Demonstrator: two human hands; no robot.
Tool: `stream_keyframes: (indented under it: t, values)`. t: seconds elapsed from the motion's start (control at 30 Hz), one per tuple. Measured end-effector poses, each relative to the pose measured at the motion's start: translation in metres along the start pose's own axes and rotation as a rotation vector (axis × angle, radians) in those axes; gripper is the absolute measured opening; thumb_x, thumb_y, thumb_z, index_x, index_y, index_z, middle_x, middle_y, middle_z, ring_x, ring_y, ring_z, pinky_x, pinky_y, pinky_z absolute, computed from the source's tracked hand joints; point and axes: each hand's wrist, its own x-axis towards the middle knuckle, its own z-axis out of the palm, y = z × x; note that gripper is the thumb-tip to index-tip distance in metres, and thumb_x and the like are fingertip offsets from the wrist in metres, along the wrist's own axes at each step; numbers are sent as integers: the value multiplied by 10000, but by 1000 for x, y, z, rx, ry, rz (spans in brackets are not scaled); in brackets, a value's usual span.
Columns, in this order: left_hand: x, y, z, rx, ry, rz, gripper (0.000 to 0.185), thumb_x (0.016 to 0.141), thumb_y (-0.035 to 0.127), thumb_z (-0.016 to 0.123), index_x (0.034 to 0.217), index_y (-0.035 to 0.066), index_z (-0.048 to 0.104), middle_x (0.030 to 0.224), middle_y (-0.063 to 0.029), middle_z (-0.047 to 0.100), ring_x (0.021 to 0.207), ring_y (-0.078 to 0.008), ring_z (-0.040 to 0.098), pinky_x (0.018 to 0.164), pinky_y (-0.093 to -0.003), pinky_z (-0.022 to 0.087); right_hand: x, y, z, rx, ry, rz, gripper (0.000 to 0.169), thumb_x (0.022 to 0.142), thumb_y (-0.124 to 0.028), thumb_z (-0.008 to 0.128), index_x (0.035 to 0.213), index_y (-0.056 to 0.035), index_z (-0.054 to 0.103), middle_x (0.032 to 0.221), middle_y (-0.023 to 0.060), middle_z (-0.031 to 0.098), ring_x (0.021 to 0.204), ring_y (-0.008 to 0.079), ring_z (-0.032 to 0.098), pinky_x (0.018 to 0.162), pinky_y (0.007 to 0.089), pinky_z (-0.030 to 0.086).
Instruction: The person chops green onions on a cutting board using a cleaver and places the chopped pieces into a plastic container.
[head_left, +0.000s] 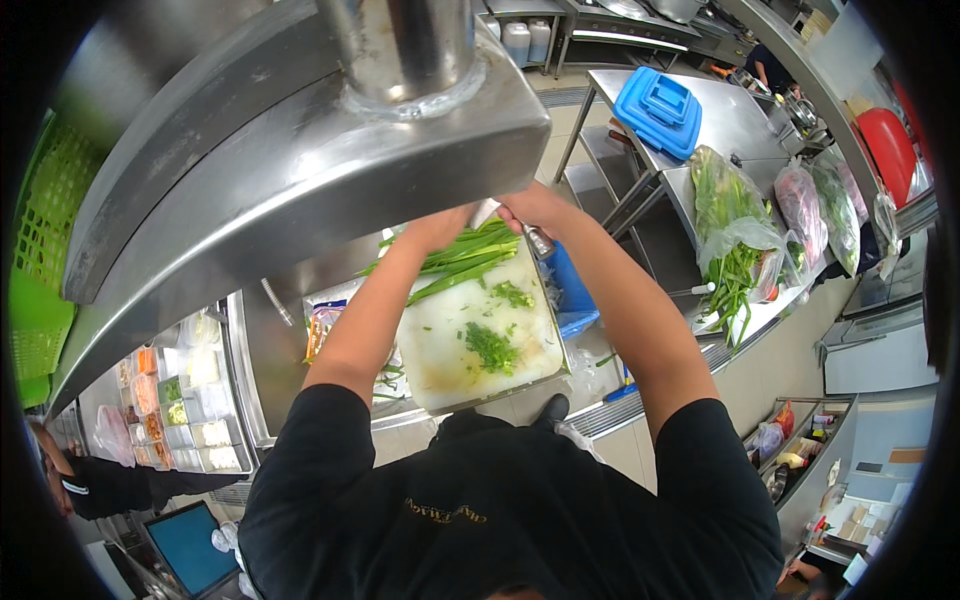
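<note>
A white cutting board (442, 367) lies before me, stained in places. Chopped green leaves (491, 347) form one pile near its front, with a smaller heap farther back. Long green stalks (472, 255), like scallions or chives, stretch across the board's far side. My right hand (531, 206) grips what looks like a knife (538, 243) by its metal handle; a pale, shiny part, perhaps the blade, shows between the hands. Beyond the stalks is my left hand (442, 227), its fingers largely hidden by the steel shelf overhead, so its hold cannot be seen.
A steel shelf beam (322, 172) juts over the work area. Right of the board hangs a blue bin (576, 289). Food containers (180, 409) stand at left. A side table (739, 124) carries a blue lidded box (660, 112) and bagged vegetables (731, 217). Another person (112, 480) is at far left.
</note>
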Motion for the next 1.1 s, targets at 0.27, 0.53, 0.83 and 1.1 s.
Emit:
stream_keyframes:
  t: [0.27,0.53,0.83,1.1]
  values:
    - [-3,-153,5,91,278,-223,211,1025,247,759,1174,137,861,1069,-187,826,1066,-370,780,1007,-494,596,-123,12,-31,-18,152,-20,205,1152,-166,575,1318,-57,627,728,-37,544,536,71,492,505,272,394]
    - [70,-136,39,60,-302,-214,151,841,209,840,953,119,888,950,-143,847,923,-354,817,858,-487,647,-244,54,-26,24,307,43,227,1164,-150,584,1376,-69,605,728,-26,543,541,74,490,498,275,409]
    - [80,-148,12,-52,-276,-194,214,818,242,921,981,104,904,968,-151,863,871,-340,821,850,-454,653,-311,110,3,258,435,103,232,1175,-123,569,1397,-55,571,711,-35,512,527,66,457,474,263,395]
    - [65,-163,4,158,-235,-201,196,834,162,860,990,60,799,949,-143,829,952,-371,801,865,-484,636,-305,138,9,257,434,133,222,1172,-122,574,1386,-61,572,729,-30,522,538,68,464,477,275,401]
